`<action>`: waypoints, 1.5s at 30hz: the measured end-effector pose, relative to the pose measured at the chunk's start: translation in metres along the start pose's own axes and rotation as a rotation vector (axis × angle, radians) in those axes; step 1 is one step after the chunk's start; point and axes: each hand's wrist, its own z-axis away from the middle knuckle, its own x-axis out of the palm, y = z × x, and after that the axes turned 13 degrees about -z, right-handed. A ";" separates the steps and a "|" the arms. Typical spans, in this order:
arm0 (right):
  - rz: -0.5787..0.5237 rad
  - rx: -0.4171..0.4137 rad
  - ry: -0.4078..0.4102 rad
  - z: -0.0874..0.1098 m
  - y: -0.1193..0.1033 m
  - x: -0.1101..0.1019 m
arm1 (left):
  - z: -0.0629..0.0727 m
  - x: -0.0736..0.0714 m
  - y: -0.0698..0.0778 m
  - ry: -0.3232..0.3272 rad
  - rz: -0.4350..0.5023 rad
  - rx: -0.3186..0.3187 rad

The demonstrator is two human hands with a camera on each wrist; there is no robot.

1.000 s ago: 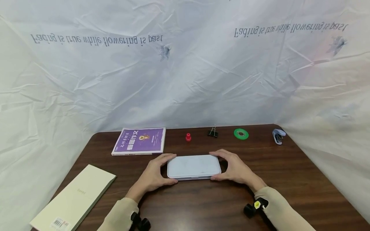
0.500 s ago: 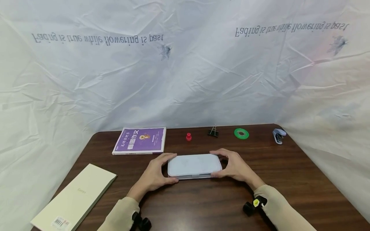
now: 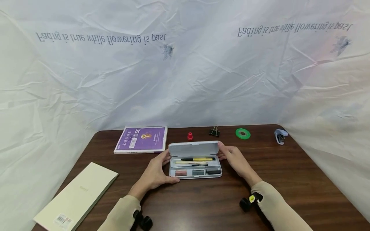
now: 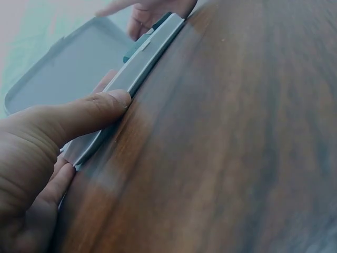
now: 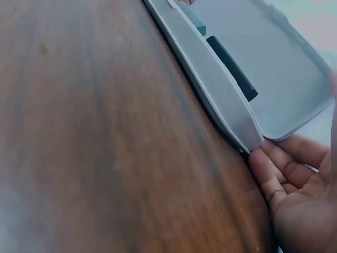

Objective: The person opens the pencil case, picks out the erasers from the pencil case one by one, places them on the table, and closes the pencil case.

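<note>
A pale grey pencil case [image 3: 190, 177] lies on the dark wooden table with its lid [image 3: 193, 148] raised along the far side. Inside are a yellow-and-black pen [image 3: 199, 159], other slim pens, a pinkish block [image 3: 180, 173], a grey-green block [image 3: 198, 172] and a black piece [image 3: 213, 172]. My left hand [image 3: 154, 173] grips the left end, thumb on the front wall and fingers behind. At the other end, my right hand [image 3: 238, 163] has its thumb at the lid's right corner; the right wrist view shows its curled fingers against the case's end.
Behind the case are a purple book [image 3: 141, 139], a red stamp-like piece [image 3: 189, 136], a black binder clip [image 3: 214, 132], a green ring-shaped roll [image 3: 242, 133] and a small stapler [image 3: 280, 136]. A cream book [image 3: 78, 195] lies left. A pale sheet [image 3: 185, 64] hangs behind the table.
The pencil case's lid has swung up and back, showing the contents. My right hand's thumb has moved from the front edge up to the lid; my left hand stays at the left end.
</note>
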 end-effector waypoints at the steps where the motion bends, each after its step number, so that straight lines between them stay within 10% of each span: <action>1: -0.033 0.009 0.010 -0.001 0.000 0.001 | 0.000 0.000 0.000 -0.004 0.003 -0.007; 19: -0.020 0.008 0.132 -0.002 0.000 0.003 | -0.002 0.002 0.000 0.032 0.060 -0.015; 27: 0.158 -0.261 0.195 0.008 -0.027 -0.023 | -0.001 0.004 -0.003 0.039 -0.023 0.049; 37: 0.213 -0.355 -0.303 0.023 -0.042 -0.013 | 0.001 0.001 -0.005 0.027 -0.021 0.034; 45: 0.319 -0.264 -0.465 0.023 -0.036 -0.014 | 0.000 0.001 -0.004 0.025 -0.027 0.044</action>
